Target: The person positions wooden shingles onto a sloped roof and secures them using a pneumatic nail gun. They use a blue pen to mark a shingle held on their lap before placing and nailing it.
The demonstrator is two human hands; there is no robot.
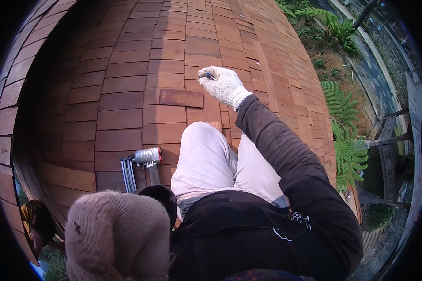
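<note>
- Fingers of the right hand (222, 85) curled together in a white knit glove, pinched on a small blue-tipped thing (209, 75), too small to tell what it is
- right hand sits up against the wooden shingles (122, 100), just right of a loose shingle (181, 98) that lies a bit proud of its row, likely set there to be fixed
- right arm stretched out forward and up, dark sleeve (286, 154), wrist bent slightly, knuckles facing the camera
- left hand (115, 236) close to the lens, low in frame, in a beige knit glove; back of it faces up, fingers hidden, cannot tell if apart or closed, or if it holds anything
- nail gun (143, 164) with silver body and red end lies on the shingles just beside the bent knee (204, 154), near the left hand, probably parked within reach
- person kneels or sits on the sloped roof, light trousers, knee up between the arms
- ferns (344, 136) and ground well below on the right edge; another person's head (35, 222) lower left, past the roof edge
</note>
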